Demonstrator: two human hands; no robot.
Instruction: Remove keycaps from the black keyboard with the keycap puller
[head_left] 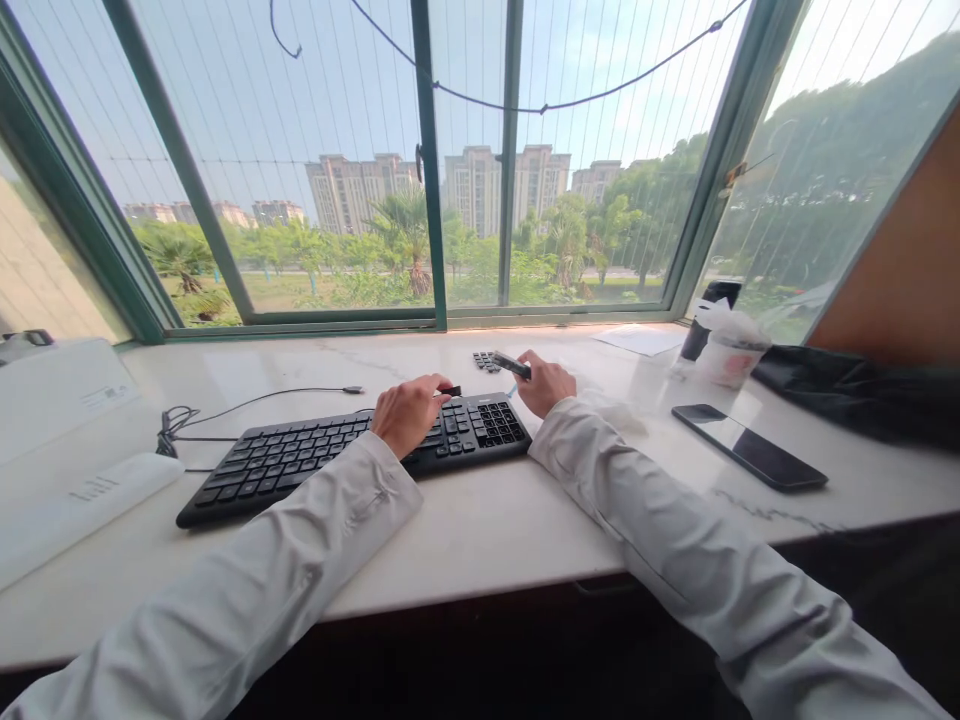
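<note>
Counter (465, 550) before a window (472, 130). On the counter, at centre: keyboard (289, 462), with left hand (407, 415) over its right half. Behind the keyboard's right end: keycaps (484, 362); at their right edge, handheld object (514, 366) in right hand (549, 385). Left of keyboard: coiled cable (171, 432), then box (56, 395). To the right: phone (750, 447); behind it, cup (726, 358), between paper sheet (641, 340) on its left and fabric (847, 392) on its right.

Keyboard (300, 455) black. Loose keycaps (486, 362) dark. Sleeves (322, 560) pale grey. Counter (465, 540) white, grey-veined. Phone (750, 448) black. Window frame (431, 220) dark green.
</note>
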